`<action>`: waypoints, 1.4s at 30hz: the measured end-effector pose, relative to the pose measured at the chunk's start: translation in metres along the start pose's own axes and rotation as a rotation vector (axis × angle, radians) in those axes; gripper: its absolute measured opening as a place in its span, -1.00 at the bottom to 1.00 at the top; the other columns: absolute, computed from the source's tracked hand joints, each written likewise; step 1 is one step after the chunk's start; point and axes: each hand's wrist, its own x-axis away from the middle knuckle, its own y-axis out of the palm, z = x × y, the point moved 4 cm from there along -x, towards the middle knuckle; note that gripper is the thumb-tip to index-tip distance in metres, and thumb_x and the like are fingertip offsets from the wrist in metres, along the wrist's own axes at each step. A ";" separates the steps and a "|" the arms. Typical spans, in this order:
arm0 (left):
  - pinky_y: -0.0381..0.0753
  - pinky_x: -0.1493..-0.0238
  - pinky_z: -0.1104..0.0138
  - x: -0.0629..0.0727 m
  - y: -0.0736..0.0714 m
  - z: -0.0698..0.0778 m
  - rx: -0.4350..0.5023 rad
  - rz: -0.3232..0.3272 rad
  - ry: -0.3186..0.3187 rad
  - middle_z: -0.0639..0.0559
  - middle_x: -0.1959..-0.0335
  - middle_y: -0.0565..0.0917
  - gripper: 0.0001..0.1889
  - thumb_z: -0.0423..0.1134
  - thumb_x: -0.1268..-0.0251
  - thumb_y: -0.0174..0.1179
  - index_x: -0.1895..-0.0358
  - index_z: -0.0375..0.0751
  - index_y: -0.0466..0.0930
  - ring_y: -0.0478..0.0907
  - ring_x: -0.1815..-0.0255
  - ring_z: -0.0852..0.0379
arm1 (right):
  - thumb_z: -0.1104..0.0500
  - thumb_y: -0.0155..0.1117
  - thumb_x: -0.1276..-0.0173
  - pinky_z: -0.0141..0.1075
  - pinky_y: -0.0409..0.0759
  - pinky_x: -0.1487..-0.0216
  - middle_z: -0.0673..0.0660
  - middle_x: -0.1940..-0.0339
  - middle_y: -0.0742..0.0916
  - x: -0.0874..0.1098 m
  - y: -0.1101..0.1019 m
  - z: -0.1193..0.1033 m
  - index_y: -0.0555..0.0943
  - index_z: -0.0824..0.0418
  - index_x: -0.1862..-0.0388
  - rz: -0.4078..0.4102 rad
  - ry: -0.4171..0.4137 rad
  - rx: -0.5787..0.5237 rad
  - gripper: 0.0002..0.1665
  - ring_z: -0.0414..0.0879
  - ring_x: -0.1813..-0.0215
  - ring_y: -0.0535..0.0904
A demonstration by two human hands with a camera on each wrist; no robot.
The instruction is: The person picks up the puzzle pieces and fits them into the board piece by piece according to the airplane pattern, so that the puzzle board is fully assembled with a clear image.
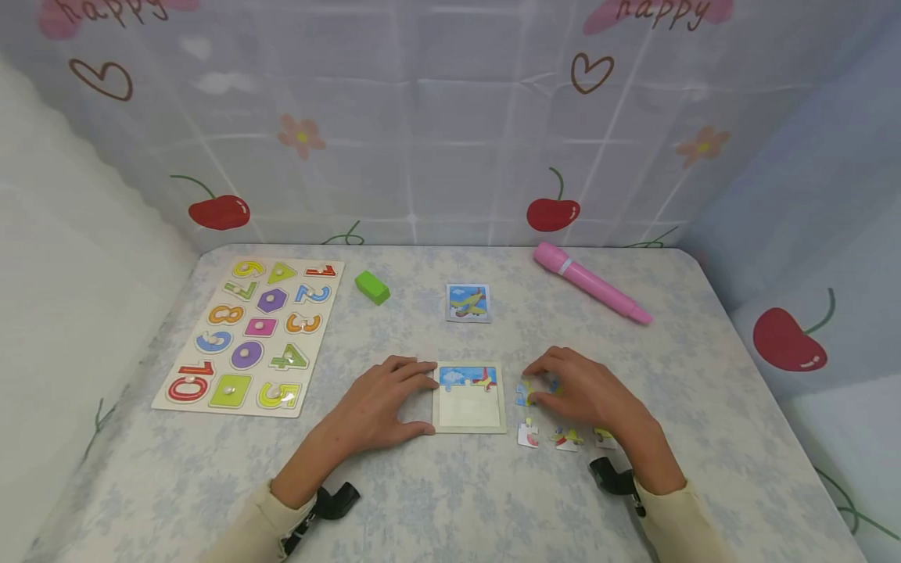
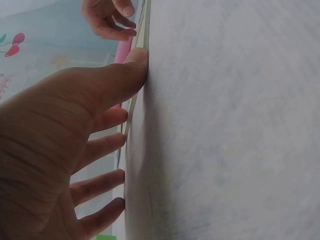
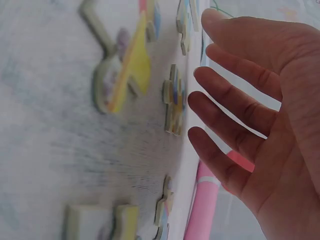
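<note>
A square wooden jigsaw board (image 1: pixel 468 413) lies in the middle of the table with blue-sky pieces along the top of its recess. My left hand (image 1: pixel 383 403) touches its left edge, fingers near the upper corner and thumb at the lower one; the left wrist view shows the thumb (image 2: pixel 127 75) against the rim. Over the loose pieces right of the board hovers my right hand (image 1: pixel 587 391), its fingers spread with nothing between them. Beneath it lies a blue and yellow jigsaw piece (image 1: pixel 522 392), partly covered. Nearer me lie a white and pink piece (image 1: pixel 528 434) and a red and yellow piece (image 1: pixel 567 439).
A number and shape peg board (image 1: pixel 242 375) lies on the left. Behind the jigsaw stand a green block (image 1: pixel 371 288) and a small airplane picture card (image 1: pixel 468 303). A pink marker-like stick (image 1: pixel 591 283) lies at the back right. A printed curtain hangs behind the table.
</note>
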 end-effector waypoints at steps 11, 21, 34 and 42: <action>0.60 -0.31 -0.06 0.001 -0.002 0.002 0.006 -0.005 -0.007 0.05 -0.55 0.52 -0.33 0.21 -0.24 0.56 -0.35 0.02 0.68 0.44 -0.51 -0.07 | -0.05 0.71 -0.25 -0.06 0.70 -0.10 -0.05 -0.06 0.69 -0.001 0.010 -0.007 0.81 -0.02 -0.05 0.022 -0.046 0.042 -0.58 -0.08 -0.14 0.61; 0.61 -0.30 -0.06 0.000 -0.001 0.000 -0.001 -0.007 -0.006 0.06 -0.56 0.52 -0.34 0.22 -0.25 0.55 -0.35 0.03 0.68 0.44 -0.51 -0.06 | 0.00 0.72 -0.23 -0.04 0.72 -0.09 -0.01 -0.05 0.69 -0.003 0.009 -0.010 0.78 0.00 0.05 0.060 -0.096 0.072 -0.64 -0.06 -0.11 0.62; 0.62 -0.28 -0.05 0.001 0.000 0.000 0.001 0.000 -0.005 0.06 -0.55 0.53 -0.35 0.20 -0.23 0.56 -0.33 0.02 0.70 0.45 -0.50 -0.06 | 0.00 0.72 -0.22 -0.06 0.70 -0.13 -0.03 -0.03 0.73 -0.013 0.002 -0.020 0.76 0.03 0.04 0.049 -0.114 0.082 -0.61 -0.09 -0.08 0.62; 0.60 -0.31 -0.04 0.001 0.000 -0.001 0.003 -0.014 -0.020 0.11 -0.56 0.51 -0.35 0.23 -0.23 0.55 -0.34 0.07 0.70 0.44 -0.51 -0.04 | 0.00 0.71 -0.24 -0.13 0.70 -0.08 -0.09 0.00 0.72 -0.023 0.004 -0.032 0.76 0.01 0.03 0.057 -0.165 0.071 -0.62 -0.17 -0.01 0.60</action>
